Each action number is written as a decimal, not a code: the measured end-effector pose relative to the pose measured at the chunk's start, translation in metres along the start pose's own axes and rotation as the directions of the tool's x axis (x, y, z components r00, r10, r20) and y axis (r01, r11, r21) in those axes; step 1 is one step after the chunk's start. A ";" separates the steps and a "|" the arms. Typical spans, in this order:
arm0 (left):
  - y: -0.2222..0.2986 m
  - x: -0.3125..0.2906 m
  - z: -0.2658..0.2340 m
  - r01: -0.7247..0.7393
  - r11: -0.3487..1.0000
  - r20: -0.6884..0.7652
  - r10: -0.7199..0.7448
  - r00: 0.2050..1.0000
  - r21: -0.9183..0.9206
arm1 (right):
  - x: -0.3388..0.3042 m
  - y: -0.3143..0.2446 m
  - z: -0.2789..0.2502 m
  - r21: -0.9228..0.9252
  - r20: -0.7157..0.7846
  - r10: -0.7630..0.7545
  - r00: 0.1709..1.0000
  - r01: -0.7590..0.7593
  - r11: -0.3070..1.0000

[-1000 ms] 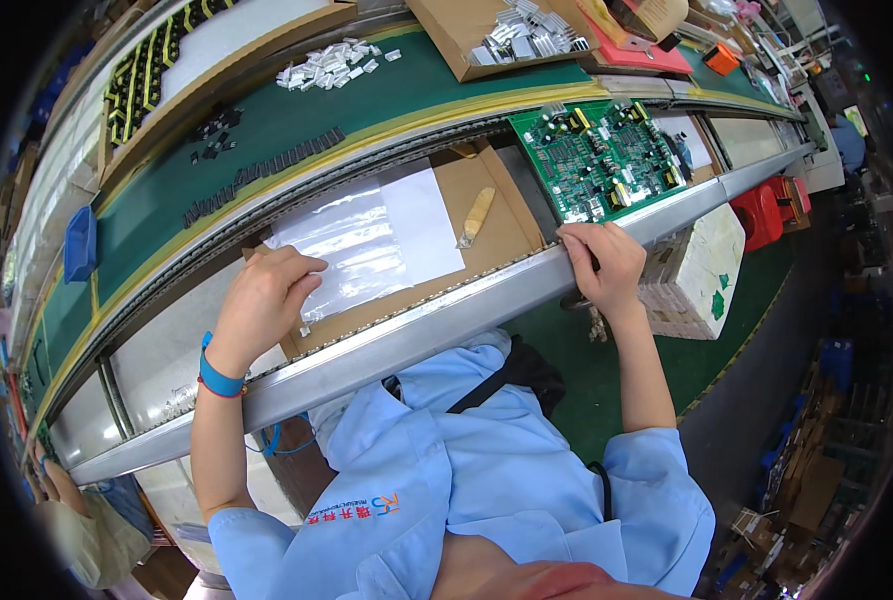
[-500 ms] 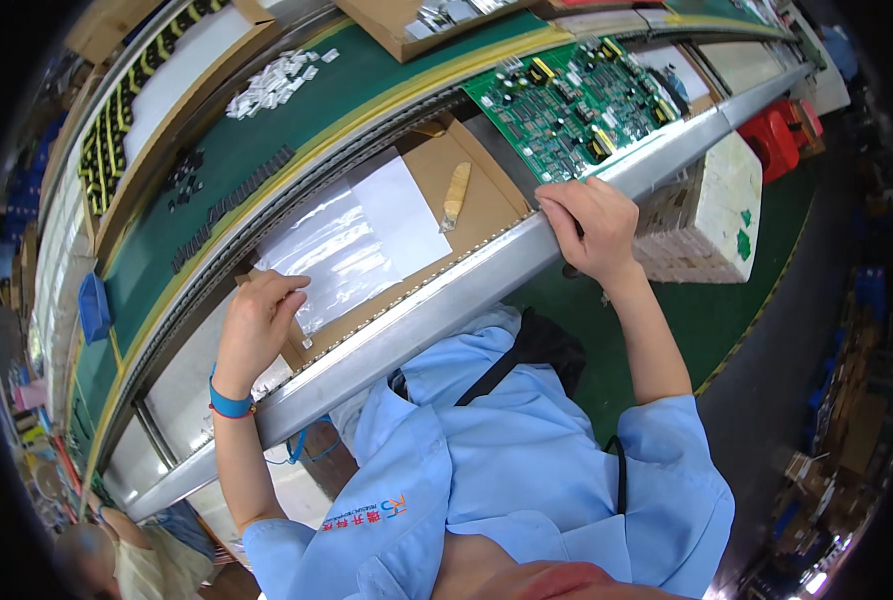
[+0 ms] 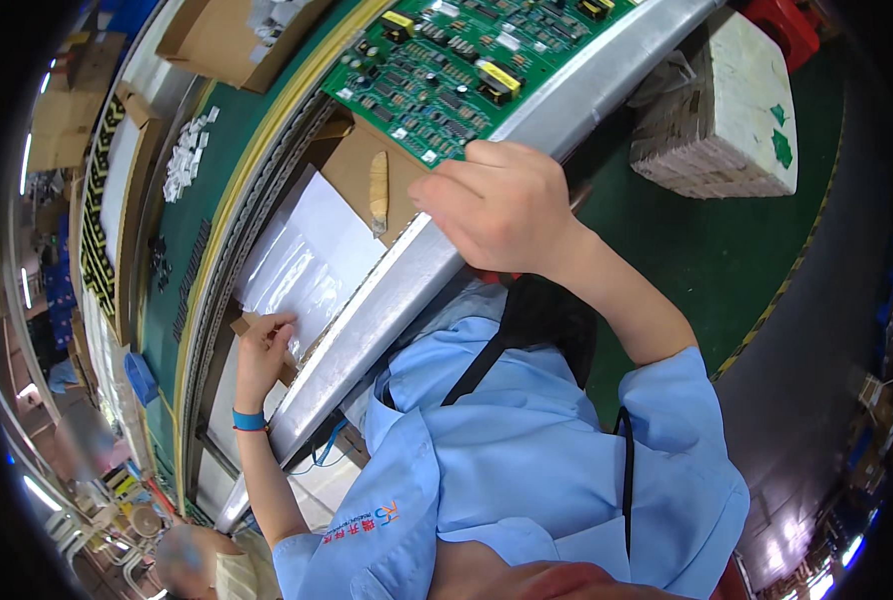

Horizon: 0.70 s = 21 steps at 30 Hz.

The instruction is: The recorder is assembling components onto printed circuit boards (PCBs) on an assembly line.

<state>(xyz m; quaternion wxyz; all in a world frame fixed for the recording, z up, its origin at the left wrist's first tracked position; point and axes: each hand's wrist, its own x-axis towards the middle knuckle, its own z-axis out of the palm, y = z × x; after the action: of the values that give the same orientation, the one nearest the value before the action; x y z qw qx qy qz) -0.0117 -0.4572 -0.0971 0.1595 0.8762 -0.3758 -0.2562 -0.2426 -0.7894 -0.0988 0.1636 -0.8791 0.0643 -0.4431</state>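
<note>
My left hand, with a blue band at the wrist, is at the left end of a shallow cardboard tray. Its fingers are curled; whatever they pinch is hidden. White paper and a clear plastic sheet lie in the tray beside it. A tan, tape-wrapped tool with a short tip rests at the tray's far end. My right hand is closed above the metal rail, close to the near corner of a green circuit board. The back of this hand hides what its fingers grip, if anything.
A green conveyor belt with yellow edging runs behind the rail, carrying white pieces and dark small parts. A blue bin and a cardboard box stand along it. A white foam block is at right; another person sits lower left.
The view has turned, and the board and tray now sit further left and higher. My right hand appears larger and its fingers more closed; my left hand stays at the tray's left end.
</note>
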 end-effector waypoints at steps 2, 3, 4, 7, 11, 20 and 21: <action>-0.001 0.002 0.001 0.117 0.990 0.018 -0.116 0.993 -0.077 | -0.001 0.001 -0.001 0.011 0.004 -0.010 1.000 0.010 1.000; -0.001 0.003 0.003 0.116 0.991 0.018 -0.115 0.993 -0.064 | -0.001 0.002 0.000 0.003 -0.017 -0.012 1.000 0.012 1.000; -0.002 0.005 0.004 0.121 0.990 0.022 -0.119 0.993 -0.075 | -0.001 0.003 0.000 0.004 -0.027 -0.005 1.000 0.005 1.000; 0.003 0.008 0.004 0.128 0.991 0.027 -0.127 0.991 -0.043 | 0.000 0.007 -0.001 0.021 -0.020 -0.005 1.000 0.005 1.000; 0.008 0.008 0.003 0.111 0.993 0.017 -0.111 0.994 0.033 | 0.002 0.006 0.003 0.016 -0.027 -0.008 1.000 0.009 1.000; 0.006 -0.014 0.008 -0.002 0.996 -0.013 0.003 1.000 0.094 | 0.011 0.002 -0.013 0.052 0.144 -0.103 0.984 0.097 0.994; 0.007 -0.013 0.007 -0.030 0.992 -0.013 0.032 0.999 0.122 | 0.006 0.005 -0.014 0.017 0.154 -0.094 0.984 0.093 0.996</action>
<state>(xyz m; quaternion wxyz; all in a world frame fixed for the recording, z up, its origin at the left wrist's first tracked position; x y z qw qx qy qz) -0.0274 -0.4532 -0.0952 0.1125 0.8802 -0.4032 -0.2237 -0.2502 -0.7984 -0.0881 0.1514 -0.9120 0.0079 -0.3812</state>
